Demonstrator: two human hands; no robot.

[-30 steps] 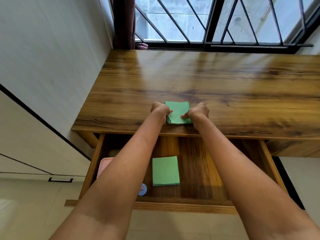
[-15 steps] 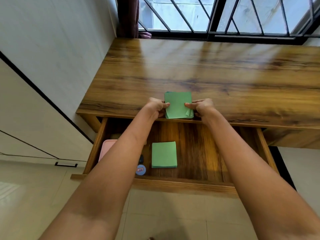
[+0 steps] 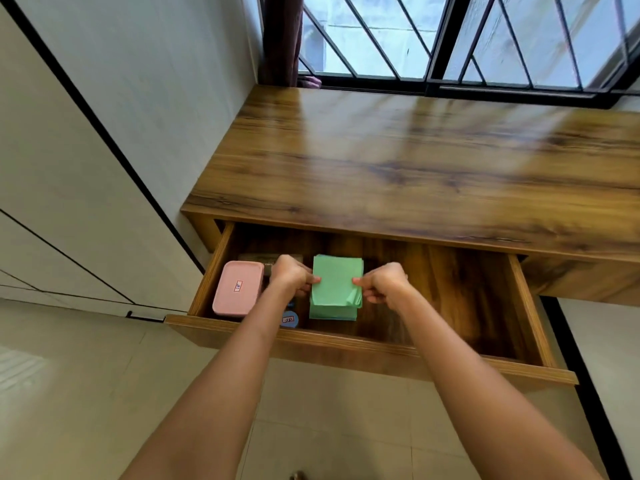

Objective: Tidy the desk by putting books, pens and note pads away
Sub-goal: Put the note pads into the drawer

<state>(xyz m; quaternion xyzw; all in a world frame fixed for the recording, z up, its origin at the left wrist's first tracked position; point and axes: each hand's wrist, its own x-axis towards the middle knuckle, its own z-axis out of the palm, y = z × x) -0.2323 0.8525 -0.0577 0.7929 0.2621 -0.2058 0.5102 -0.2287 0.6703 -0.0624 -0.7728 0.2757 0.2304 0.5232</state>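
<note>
- Green note pad (image 3: pixel 335 278): your left hand (image 3: pixel 291 275) pinches its 9 o'clock edge, your right hand (image 3: pixel 382 284) its 3 o'clock edge, inside the open drawer (image 3: pixel 485 306).
- Second green pad (image 3: pixel 332 313): directly beneath.
- Pink box (image 3: pixel 237 287): at 9 o'clock.
- Wooden desk top (image 3: pixel 415 161): at 12 o'clock.

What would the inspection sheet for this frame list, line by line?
Surface: brown wood-grain desk top, bare where visible; its wooden drawer is pulled open.
Job's things: green square note-pad stack held over a second green pad lying in the drawer.
Clutter: pink rounded plastic box, blue round labelled item, dark object at the back, all in the drawer.
Grippers: left hand and right hand pinch the stack's side edges with their fingers.
Cables: nothing seen.
Surroundings: black-barred window, dark curtain, white wall panels, tiled floor.
</note>
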